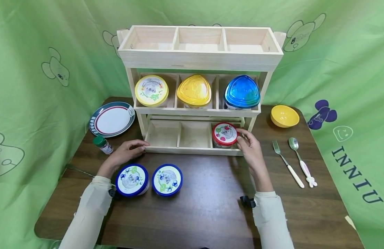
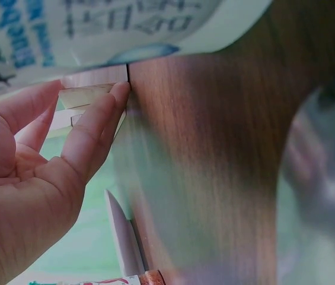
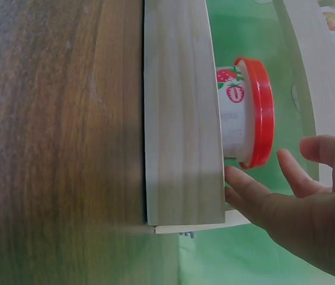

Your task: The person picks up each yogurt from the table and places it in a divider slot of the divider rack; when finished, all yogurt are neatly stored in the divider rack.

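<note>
My left hand (image 1: 126, 152) rests its fingertips against the left front corner of a pale wooden three-tier shelf (image 1: 192, 150). Its fingers are fairly straight, as the left wrist view also shows. At the right end of the bottom tier is my right hand (image 1: 252, 150), fingers spread around the end of the shelf beside a red-lidded tub (image 1: 224, 134) with strawberry pictures. That tub sits in the bottom right compartment; in the right wrist view, no fingers curl round it. Two blue-lidded tubs (image 1: 132, 180) (image 1: 167, 180) stand on the table near my left forearm.
The middle tier holds a yellow round-lidded tub (image 1: 151, 90), a yellow triangular-lidded jar (image 1: 194, 90) and a blue triangular-lidded jar (image 1: 242, 92). Left are a plate (image 1: 114, 119) and a green-capped bottle (image 1: 103, 145); right, a yellow bowl (image 1: 284, 116), fork (image 1: 288, 165) and spoon (image 1: 302, 162).
</note>
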`<state>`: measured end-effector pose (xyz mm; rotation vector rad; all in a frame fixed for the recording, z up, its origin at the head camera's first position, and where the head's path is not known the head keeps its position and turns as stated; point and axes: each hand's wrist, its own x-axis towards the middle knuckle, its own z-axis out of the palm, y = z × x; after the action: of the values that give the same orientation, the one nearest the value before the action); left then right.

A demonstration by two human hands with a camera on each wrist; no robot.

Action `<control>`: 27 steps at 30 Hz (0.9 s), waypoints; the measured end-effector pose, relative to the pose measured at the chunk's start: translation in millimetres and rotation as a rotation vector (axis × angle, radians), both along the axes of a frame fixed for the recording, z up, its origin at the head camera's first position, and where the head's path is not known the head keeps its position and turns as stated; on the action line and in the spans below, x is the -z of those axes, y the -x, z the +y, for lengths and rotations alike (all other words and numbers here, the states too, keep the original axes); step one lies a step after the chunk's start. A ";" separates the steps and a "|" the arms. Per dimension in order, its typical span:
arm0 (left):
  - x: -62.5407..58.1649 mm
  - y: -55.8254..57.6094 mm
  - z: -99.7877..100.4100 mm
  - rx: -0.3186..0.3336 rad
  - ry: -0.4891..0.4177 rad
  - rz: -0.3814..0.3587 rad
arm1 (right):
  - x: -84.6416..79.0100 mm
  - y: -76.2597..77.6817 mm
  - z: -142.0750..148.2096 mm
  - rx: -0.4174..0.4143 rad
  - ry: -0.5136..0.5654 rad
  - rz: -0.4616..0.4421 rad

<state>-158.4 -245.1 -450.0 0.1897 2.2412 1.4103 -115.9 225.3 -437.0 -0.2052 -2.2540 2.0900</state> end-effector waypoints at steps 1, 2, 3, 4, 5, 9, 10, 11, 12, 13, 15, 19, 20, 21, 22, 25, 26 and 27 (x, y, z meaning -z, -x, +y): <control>0.1 -0.2 0.0 -0.001 -0.001 -0.001 | -0.8 -0.5 0.3 0.002 0.000 0.001; 0.1 -0.5 -0.2 0.000 -0.001 0.000 | -1.7 -1.1 0.7 0.005 -0.008 0.005; 0.1 -0.7 -0.4 0.000 -0.002 0.001 | -2.8 -1.9 1.1 0.010 -0.018 0.012; 0.0 -1.0 -0.6 0.000 -0.002 0.001 | -4.0 -3.0 1.8 0.012 -0.031 0.018; 0.0 -1.1 -0.7 -0.001 -0.004 0.000 | -5.1 -4.1 2.8 0.018 -0.039 0.030; 0.3 -0.8 -0.9 -0.004 -0.009 -0.004 | -9.9 -12.8 10.0 0.037 -0.104 0.066; 0.3 -0.7 -0.9 -0.004 -0.010 -0.006 | -11.0 -16.1 12.4 0.040 -0.109 0.068; 0.2 -0.7 -0.9 -0.005 -0.011 -0.008 | -11.9 -19.6 15.3 0.043 -0.113 0.068; 0.0 -0.7 -1.0 -0.004 -0.010 -0.009 | -12.1 -23.6 18.7 0.044 -0.114 0.067; -0.3 -0.6 -0.9 -0.004 -0.011 -0.008 | -12.2 -27.6 22.5 0.047 -0.110 0.071; -1.1 -1.0 -1.1 -0.006 -0.011 -0.004 | -12.7 -35.7 29.3 0.056 -0.107 0.074; -1.5 -2.2 -2.4 -0.003 -0.004 0.014 | -11.2 -50.0 41.8 0.067 -0.118 0.081; -1.3 -2.5 -2.5 -0.002 -0.003 0.013 | -11.0 -53.6 43.7 0.069 -0.127 0.073; -1.2 -2.6 -2.4 0.001 -0.002 0.014 | -10.3 -57.1 45.7 0.067 -0.127 0.063; -1.1 -2.7 -2.2 0.003 0.000 0.015 | -9.5 -60.8 47.0 0.063 -0.138 0.053; -1.2 -2.3 -1.0 0.001 -0.006 0.007 | -7.0 -71.1 46.5 0.066 -0.149 0.014; -1.3 -2.0 -0.6 0.001 -0.007 0.006 | -6.3 -74.0 44.7 0.062 -0.149 0.003; -1.5 -1.7 -0.2 -0.001 -0.009 0.006 | -5.4 -76.6 42.2 0.054 -0.146 -0.005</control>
<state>-156.7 -245.3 -448.4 0.1967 2.2409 1.4216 -39.3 267.5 -431.7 -0.2597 -2.3631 1.8915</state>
